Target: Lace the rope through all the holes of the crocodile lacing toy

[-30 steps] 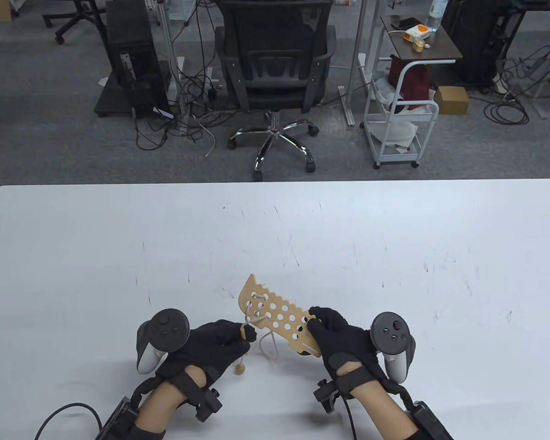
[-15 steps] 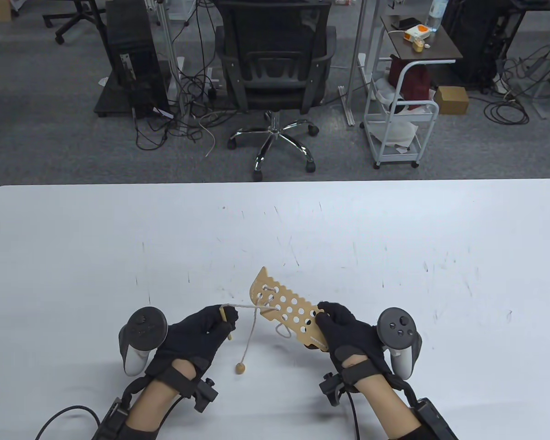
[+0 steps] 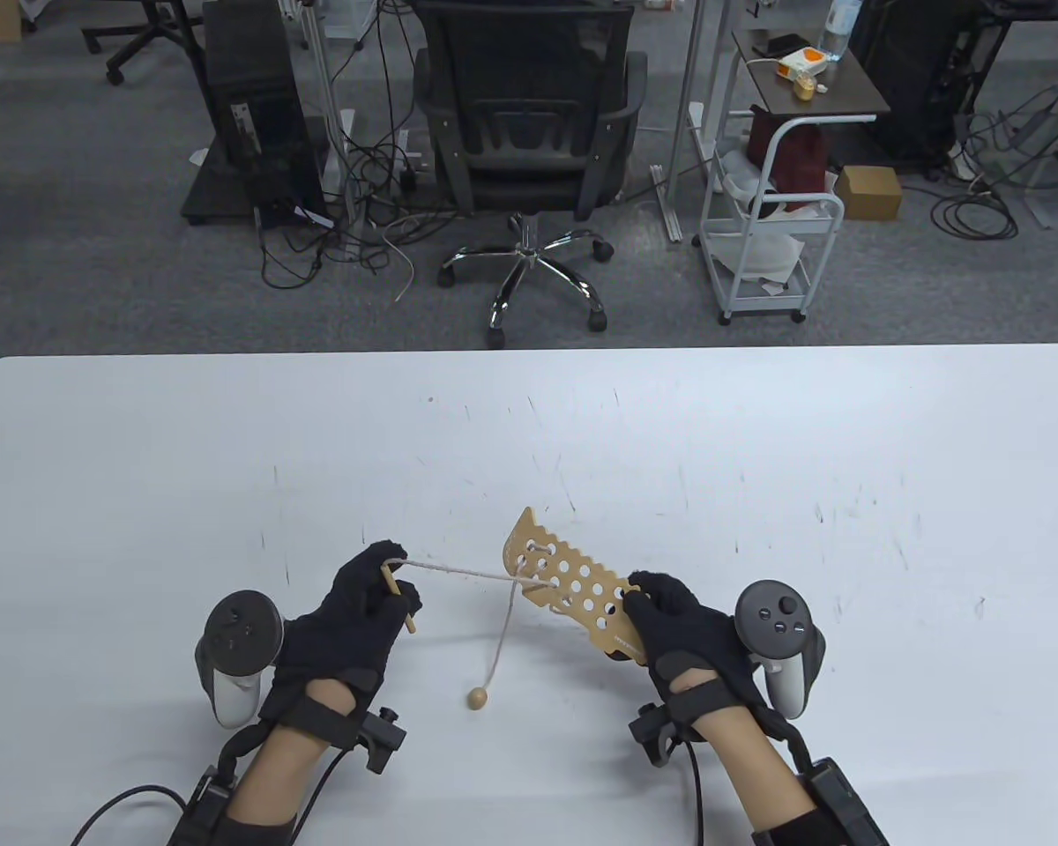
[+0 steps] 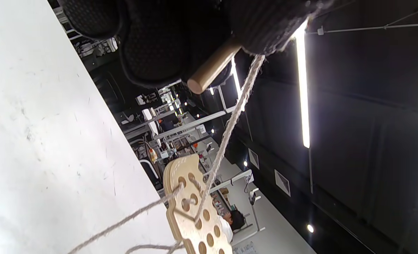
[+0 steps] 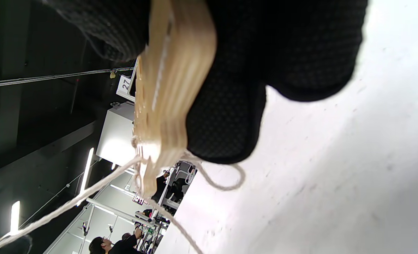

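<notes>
1. Holding: the left hand (image 3: 353, 617), black-gloved with a grey tracker on its back, has its grip closed in a pinch on a short tan wooden needle stick (image 3: 398, 599) at the near left of the white desk (image 3: 758, 458); the left wrist view shows the stick's blunt end (image 4: 209, 70) poking out between the fingertips.
2. Pale beige twisted rope (image 3: 458, 571): runs taut from the stick rightward to the toy's far end, passing through holes there; in the left wrist view it crosses the board face (image 4: 226, 130).
3. Flat light-wood crocodile lacing toy with rows of round holes and a toothed edge (image 3: 569, 590): raised above the desk, lying diagonally, far end to the left, near end to the right. Most holes are unlaced.
4. Right hand (image 3: 683, 634), gloved likewise: grip closed round the toy's near right end, thumb on top and fingers beneath, as the right wrist view confirms (image 5: 230, 88).
5. Small round wooden bead (image 3: 478, 699): on the rope's free tail, lying on the desk between the hands, nearer than the toy.
6. Small slack rope loop (image 5: 223, 180): hangs under the toy.
</notes>
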A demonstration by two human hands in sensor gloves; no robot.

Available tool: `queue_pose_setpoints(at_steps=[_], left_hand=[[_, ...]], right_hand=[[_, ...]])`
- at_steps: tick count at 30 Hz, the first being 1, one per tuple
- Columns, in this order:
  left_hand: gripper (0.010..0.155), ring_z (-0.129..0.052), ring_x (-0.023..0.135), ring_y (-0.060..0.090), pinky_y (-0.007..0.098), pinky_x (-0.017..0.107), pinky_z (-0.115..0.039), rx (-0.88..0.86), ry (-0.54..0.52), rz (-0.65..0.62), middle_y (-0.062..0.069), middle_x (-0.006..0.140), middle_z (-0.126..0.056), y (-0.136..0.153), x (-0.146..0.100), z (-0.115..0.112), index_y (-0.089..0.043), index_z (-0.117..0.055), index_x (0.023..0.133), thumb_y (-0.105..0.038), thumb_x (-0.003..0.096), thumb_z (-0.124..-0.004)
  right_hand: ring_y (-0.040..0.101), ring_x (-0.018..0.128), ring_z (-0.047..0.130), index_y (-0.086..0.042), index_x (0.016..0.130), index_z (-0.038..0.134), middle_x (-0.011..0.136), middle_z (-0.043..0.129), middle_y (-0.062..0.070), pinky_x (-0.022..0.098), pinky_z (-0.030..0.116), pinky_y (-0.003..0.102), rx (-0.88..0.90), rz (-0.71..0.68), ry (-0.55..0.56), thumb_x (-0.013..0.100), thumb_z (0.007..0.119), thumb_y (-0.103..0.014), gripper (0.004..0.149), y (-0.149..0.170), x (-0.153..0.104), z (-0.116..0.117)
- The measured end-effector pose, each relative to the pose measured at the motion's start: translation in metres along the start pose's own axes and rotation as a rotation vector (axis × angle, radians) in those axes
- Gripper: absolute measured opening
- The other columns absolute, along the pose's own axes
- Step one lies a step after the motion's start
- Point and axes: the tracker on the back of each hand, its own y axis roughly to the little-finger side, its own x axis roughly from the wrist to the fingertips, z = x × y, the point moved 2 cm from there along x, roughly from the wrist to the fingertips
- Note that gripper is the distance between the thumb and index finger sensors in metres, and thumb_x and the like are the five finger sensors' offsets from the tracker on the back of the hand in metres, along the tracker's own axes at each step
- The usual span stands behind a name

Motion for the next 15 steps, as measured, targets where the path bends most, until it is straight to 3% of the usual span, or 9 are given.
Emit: queue_pose_setpoints(at_steps=[15], left_hand=[[0.051, -0.086, 0.078, 0.028, 0.053, 0.072, -0.062, 0.036, -0.130, -0.022, -0.001, 0.088, -0.083, -0.003, -0.004, 0.022, -0.040, -0.066, 0.095, -0.037, 0.0456, -0.078]], right_hand=[[0.023, 0.041, 0.112, -0.008, 0.086, 0.072, 0.065, 0.099, 0.007, 0.031, 0.089, 0.040, -0.016, 0.071, 0.058, 0.048, 0.077, -0.037, 0.048, 0.016, 0.010, -0.018]])
